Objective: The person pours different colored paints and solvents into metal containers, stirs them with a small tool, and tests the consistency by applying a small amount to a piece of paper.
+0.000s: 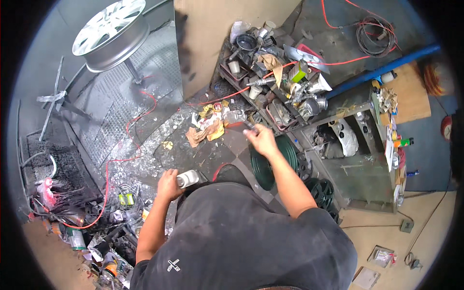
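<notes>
My left hand (pixel 168 185) is closed round a pale, whitish can-like container (pixel 188 179), held low in front of my body. Its contents cannot be made out. Farther forward and to the right, my right hand (pixel 261 139) is closed, with a short, thin, dark object (pixel 249 125) poking out past the fingers; its kind is too small to tell. Just beyond that object lies a clear plastic cup (pixel 235 117), beside crumpled brown and yellow paper (pixel 208 131) on the floor.
A silver wheel rim (pixel 108 43) sits on a stand at the far left. A cluttered bench (pixel 285 118) with cups and cans stands ahead right. Dark green wheels (pixel 265 169) are under my right arm. A red hose (pixel 107 186) crosses the floor; rubbish (pixel 104 251) lies at lower left.
</notes>
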Motion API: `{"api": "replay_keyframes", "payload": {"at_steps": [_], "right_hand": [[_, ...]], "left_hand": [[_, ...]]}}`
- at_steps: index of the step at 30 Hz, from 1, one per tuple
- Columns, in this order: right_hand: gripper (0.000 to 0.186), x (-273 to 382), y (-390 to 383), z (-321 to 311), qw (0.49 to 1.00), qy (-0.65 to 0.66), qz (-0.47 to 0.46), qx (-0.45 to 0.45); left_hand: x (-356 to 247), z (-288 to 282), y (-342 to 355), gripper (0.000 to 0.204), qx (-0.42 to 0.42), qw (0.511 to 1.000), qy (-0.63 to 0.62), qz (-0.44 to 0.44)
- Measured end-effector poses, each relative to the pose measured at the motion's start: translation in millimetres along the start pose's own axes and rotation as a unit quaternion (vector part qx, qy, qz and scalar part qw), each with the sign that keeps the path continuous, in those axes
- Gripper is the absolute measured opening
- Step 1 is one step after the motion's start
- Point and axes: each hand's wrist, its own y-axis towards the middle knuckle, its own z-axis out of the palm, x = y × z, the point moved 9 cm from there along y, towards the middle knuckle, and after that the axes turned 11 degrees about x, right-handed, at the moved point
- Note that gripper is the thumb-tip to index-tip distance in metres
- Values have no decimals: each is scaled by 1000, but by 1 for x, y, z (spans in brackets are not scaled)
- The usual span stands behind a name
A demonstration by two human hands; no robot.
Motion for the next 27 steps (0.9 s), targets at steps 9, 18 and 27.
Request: {"api": "replay_keyframes", "payload": {"at_steps": [9, 18, 27], "right_hand": [[36, -184, 236, -245, 971, 76, -23, -223], [44, -268, 392, -371, 930, -276, 143, -195], [38, -280, 418, -371, 924, -327, 111, -167]], "left_hand": [[74, 58, -46, 77, -166, 934, -72, -309], [-19, 131, -107, 76, -198, 852, -192, -445], [-91, 113, -54, 73, -153, 830, -229, -485]]}}
